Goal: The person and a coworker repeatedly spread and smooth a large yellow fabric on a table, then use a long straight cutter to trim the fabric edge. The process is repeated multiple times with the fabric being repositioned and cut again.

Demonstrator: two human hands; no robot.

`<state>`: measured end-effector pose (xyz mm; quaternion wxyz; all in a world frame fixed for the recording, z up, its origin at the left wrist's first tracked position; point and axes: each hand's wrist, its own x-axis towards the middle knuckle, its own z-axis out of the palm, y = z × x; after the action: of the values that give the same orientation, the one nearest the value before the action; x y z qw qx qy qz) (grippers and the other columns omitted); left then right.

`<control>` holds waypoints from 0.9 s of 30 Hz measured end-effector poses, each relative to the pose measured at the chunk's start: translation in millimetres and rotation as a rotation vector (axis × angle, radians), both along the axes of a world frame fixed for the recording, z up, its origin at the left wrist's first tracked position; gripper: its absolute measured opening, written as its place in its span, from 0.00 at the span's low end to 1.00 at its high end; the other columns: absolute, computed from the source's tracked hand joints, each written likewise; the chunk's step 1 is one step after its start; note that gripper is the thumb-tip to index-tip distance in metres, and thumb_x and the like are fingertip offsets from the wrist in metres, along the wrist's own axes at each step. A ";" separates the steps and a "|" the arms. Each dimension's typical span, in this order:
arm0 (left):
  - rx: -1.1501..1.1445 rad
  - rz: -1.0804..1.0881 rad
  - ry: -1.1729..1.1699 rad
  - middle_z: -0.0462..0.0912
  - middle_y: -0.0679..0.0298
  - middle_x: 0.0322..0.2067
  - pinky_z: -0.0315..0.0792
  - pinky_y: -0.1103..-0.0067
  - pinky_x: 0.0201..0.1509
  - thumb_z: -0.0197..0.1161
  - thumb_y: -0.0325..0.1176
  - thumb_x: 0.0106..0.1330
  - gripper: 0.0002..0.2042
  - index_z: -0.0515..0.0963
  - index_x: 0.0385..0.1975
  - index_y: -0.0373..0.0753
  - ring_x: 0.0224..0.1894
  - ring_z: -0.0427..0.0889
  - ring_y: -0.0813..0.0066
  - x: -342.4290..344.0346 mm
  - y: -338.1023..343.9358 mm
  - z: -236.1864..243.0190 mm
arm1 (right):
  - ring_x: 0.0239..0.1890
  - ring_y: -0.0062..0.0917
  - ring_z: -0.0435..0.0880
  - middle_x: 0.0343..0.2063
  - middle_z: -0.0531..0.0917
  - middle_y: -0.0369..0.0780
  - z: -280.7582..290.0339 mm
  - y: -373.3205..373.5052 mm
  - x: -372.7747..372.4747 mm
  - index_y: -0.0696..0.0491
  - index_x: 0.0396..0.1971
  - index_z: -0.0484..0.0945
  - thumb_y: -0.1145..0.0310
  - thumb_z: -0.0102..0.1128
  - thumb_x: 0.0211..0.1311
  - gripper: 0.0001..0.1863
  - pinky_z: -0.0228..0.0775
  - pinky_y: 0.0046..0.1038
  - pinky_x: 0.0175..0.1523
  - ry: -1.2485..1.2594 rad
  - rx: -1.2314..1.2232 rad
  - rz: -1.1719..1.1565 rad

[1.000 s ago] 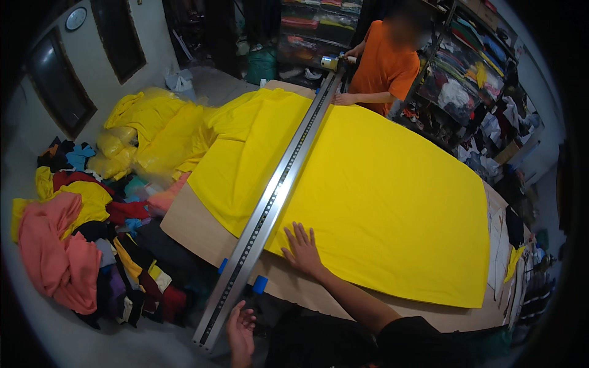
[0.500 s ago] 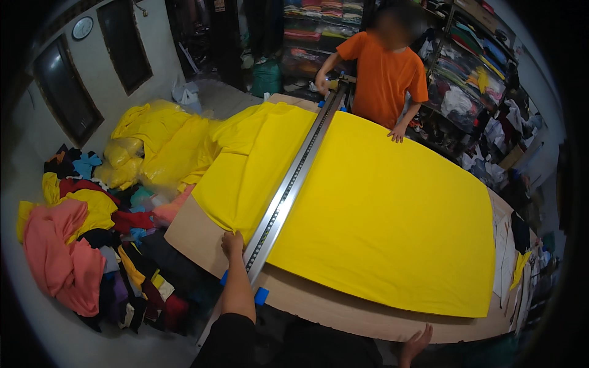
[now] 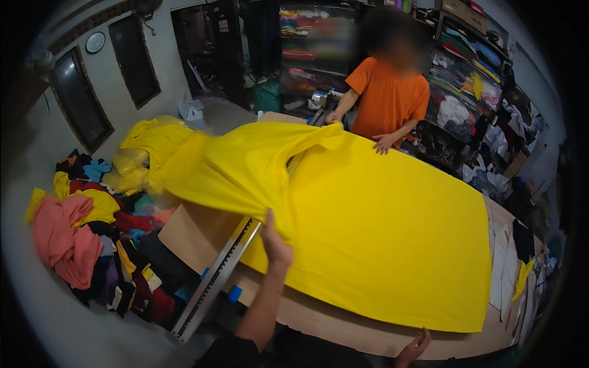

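Stretching away beyond my left hand (image 3: 277,242) and off to its right, the table (image 3: 199,236) shows bare board left of my grip and a bare strip along the edge nearest me. Yellow cloth (image 3: 386,245) covers most of it: spread fairly flat right of my grip, raised in a loose fold to its left. I have that hand clamped on the near edge of the raised part. Under the fold, the metal rail (image 3: 216,281) slants down and left from just beside my knuckles, its end sticking out past the table's edge into open room. Farther left, well apart from my grip, lies a heap of clothes (image 3: 67,230). Across from me, a co-worker (image 3: 389,95) in orange holds the fold's far edge. My right hand (image 3: 414,348), fingers apart, is near the table's near edge; I can't tell if it touches. Below my grip, a blue block (image 3: 235,294) sits beside the rail.
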<state>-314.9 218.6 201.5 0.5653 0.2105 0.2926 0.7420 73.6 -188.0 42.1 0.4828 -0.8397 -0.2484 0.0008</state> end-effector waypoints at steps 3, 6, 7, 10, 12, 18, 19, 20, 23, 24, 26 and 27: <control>-0.033 -0.355 0.270 0.82 0.57 0.52 0.72 0.69 0.57 0.59 0.40 0.79 0.20 0.77 0.62 0.32 0.50 0.79 0.65 132.5 -138.2 2.4 | 0.61 0.35 0.79 0.55 0.81 0.45 42.7 51.7 21.5 0.59 0.63 0.75 0.56 0.47 0.83 0.24 0.72 0.34 0.64 0.472 0.143 0.436; 0.256 -0.852 0.490 0.85 0.63 0.39 0.72 0.78 0.39 0.53 0.41 0.84 0.19 0.84 0.49 0.31 0.34 0.79 0.77 263.2 -255.5 -5.3 | 0.56 0.38 0.82 0.58 0.81 0.43 96.6 64.3 39.1 0.55 0.65 0.74 0.29 0.41 0.78 0.42 0.74 0.39 0.61 1.296 0.381 0.777; 0.251 -0.994 0.561 0.84 0.64 0.34 0.73 0.81 0.39 0.52 0.46 0.84 0.21 0.83 0.41 0.32 0.33 0.79 0.79 302.5 -270.3 -8.7 | 0.52 0.43 0.84 0.56 0.82 0.47 112.0 57.1 43.8 0.56 0.65 0.74 0.24 0.40 0.74 0.47 0.76 0.44 0.61 1.428 0.553 0.707; 0.241 -1.158 0.751 0.82 0.66 0.25 0.75 0.83 0.39 0.52 0.51 0.84 0.26 0.81 0.31 0.34 0.30 0.82 0.80 385.4 -301.5 -17.3 | 0.49 0.45 0.86 0.55 0.83 0.49 155.6 37.6 97.0 0.57 0.66 0.71 0.26 0.38 0.76 0.46 0.79 0.46 0.61 1.275 0.602 0.918; 0.200 -1.197 0.778 0.81 0.66 0.23 0.76 0.83 0.38 0.52 0.52 0.84 0.27 0.81 0.29 0.34 0.28 0.82 0.79 433.1 -313.7 -20.8 | 0.45 0.38 0.88 0.52 0.84 0.49 172.3 26.3 143.5 0.59 0.65 0.70 0.37 0.48 0.80 0.37 0.82 0.40 0.55 1.102 0.498 0.691; -0.020 -1.473 0.481 0.88 0.55 0.48 0.79 0.76 0.56 0.54 0.61 0.80 0.33 0.79 0.57 0.29 0.49 0.87 0.73 515.2 -354.2 -68.4 | 0.53 0.28 0.85 0.53 0.82 0.44 152.8 -32.1 275.0 0.60 0.63 0.71 0.52 0.56 0.82 0.26 0.78 0.32 0.58 0.794 0.741 0.276; -0.155 -1.524 0.382 0.82 0.55 0.58 0.74 0.72 0.65 0.52 0.60 0.81 0.33 0.72 0.65 0.31 0.59 0.81 0.70 520.7 -352.2 -83.3 | 0.58 0.27 0.81 0.59 0.80 0.44 148.0 -50.6 300.2 0.62 0.66 0.69 0.54 0.55 0.83 0.27 0.75 0.32 0.62 0.808 0.676 0.167; -0.333 -1.570 0.327 0.76 0.54 0.69 0.70 0.67 0.73 0.51 0.59 0.82 0.35 0.65 0.74 0.33 0.69 0.76 0.66 523.1 -350.7 -99.4 | 0.58 0.28 0.81 0.59 0.80 0.44 139.9 -68.3 319.5 0.62 0.67 0.69 0.55 0.55 0.84 0.27 0.73 0.32 0.63 0.751 0.571 0.108; -0.511 -1.148 -0.084 0.69 0.57 0.74 0.64 0.62 0.79 0.55 0.56 0.81 0.34 0.60 0.78 0.40 0.76 0.67 0.60 515.6 -334.1 -145.1 | 0.60 0.29 0.79 0.60 0.80 0.43 117.1 -105.2 368.3 0.64 0.69 0.68 0.57 0.54 0.84 0.28 0.70 0.32 0.66 0.619 0.336 0.014; -0.557 -0.949 0.002 0.70 0.58 0.73 0.63 0.62 0.78 0.58 0.54 0.80 0.34 0.61 0.77 0.40 0.74 0.69 0.60 510.7 -319.5 -156.3 | 0.60 0.29 0.79 0.61 0.80 0.43 106.8 -110.2 374.2 0.64 0.69 0.67 0.57 0.54 0.84 0.28 0.69 0.32 0.67 0.593 0.321 0.033; -0.568 -0.537 0.075 0.73 0.58 0.69 0.63 0.62 0.78 0.64 0.50 0.77 0.33 0.64 0.75 0.40 0.70 0.72 0.59 484.7 -278.5 -168.4 | 0.61 0.30 0.78 0.62 0.80 0.43 91.2 -112.9 383.3 0.63 0.69 0.67 0.58 0.54 0.84 0.27 0.68 0.32 0.68 0.594 0.331 0.064; -0.578 -0.401 0.035 0.74 0.57 0.68 0.64 0.60 0.77 0.64 0.49 0.77 0.33 0.65 0.74 0.40 0.69 0.73 0.58 463.9 -253.9 -167.4 | 0.62 0.30 0.78 0.62 0.79 0.43 85.4 -111.3 387.4 0.63 0.70 0.67 0.59 0.54 0.84 0.27 0.68 0.32 0.69 0.615 0.357 0.075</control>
<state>149.0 -35.3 34.1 0.7308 0.1080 0.4530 0.4990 461.0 -299.3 127.5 0.6737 -0.6929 -0.1182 0.2280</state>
